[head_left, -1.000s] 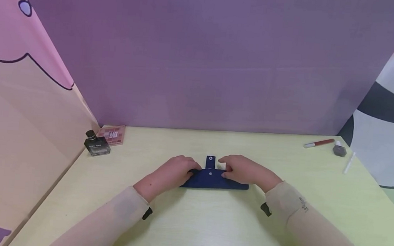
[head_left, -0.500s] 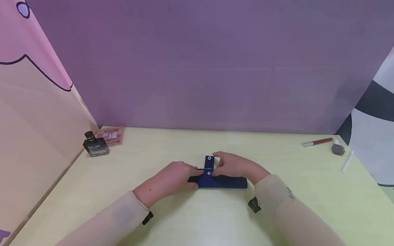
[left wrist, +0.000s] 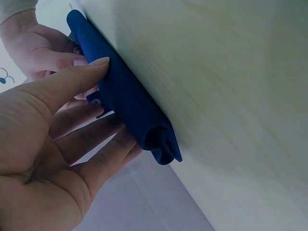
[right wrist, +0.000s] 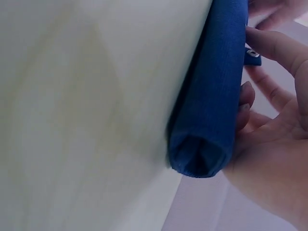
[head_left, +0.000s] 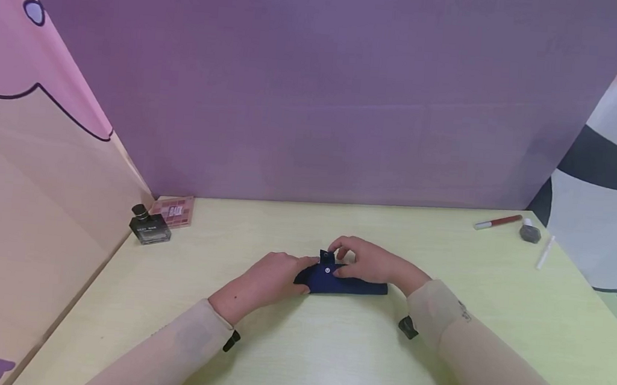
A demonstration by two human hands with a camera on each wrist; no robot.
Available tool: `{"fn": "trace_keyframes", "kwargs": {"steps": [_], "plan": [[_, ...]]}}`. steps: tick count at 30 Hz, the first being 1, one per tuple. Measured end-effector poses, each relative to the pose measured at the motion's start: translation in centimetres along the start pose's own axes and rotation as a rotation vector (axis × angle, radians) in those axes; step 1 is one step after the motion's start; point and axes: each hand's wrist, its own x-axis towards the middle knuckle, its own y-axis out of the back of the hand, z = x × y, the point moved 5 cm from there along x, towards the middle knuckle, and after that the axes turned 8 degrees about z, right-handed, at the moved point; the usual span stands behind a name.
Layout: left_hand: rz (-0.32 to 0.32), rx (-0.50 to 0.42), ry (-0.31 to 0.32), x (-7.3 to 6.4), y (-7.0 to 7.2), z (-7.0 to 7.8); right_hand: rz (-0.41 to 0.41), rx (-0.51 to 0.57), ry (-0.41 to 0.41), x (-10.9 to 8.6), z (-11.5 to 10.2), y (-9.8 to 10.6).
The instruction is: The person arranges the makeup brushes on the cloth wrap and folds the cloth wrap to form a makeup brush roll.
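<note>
A dark blue cloth roll lies crosswise on the table. A short strap with a metal snap rises from its far edge, and a second snap shows on the front of the roll. My left hand grips the roll's left part, thumb on the near side and fingers behind. My right hand holds the roll right of the snaps, its thumb on the front and its index finger reaching up at the strap. In the right wrist view the roll's hollow end faces the camera.
At the back left stand a dark perfume bottle and a pink palette. Toward the back right lie a red-and-silver tube, a small dark bottle with a white cap and a thin white stick. A purple backdrop rises behind the table.
My right hand has moved left to the strap, and my left hand has shifted right along the roll. The strap, upright before, now bends toward the roll.
</note>
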Motion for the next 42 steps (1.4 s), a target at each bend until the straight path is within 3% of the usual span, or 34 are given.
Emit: {"fn": "trace_keyframes", "kwargs": {"steps": [7, 32, 42], "plan": [[0.003, -0.008, 0.026, -0.1, 0.1, -0.1, 0.004, -0.072, 0.083, -0.9, -0.4, -0.2], [0.065, 0.005, -0.139, -0.5, 0.3, 0.5, 0.008, -0.096, 0.097, -2.4, -0.6, 0.3], [0.126, 0.069, -0.101, 0.1, 0.1, 1.1, -0.008, -0.108, 0.097, -2.5, -0.4, 0.1]]}}
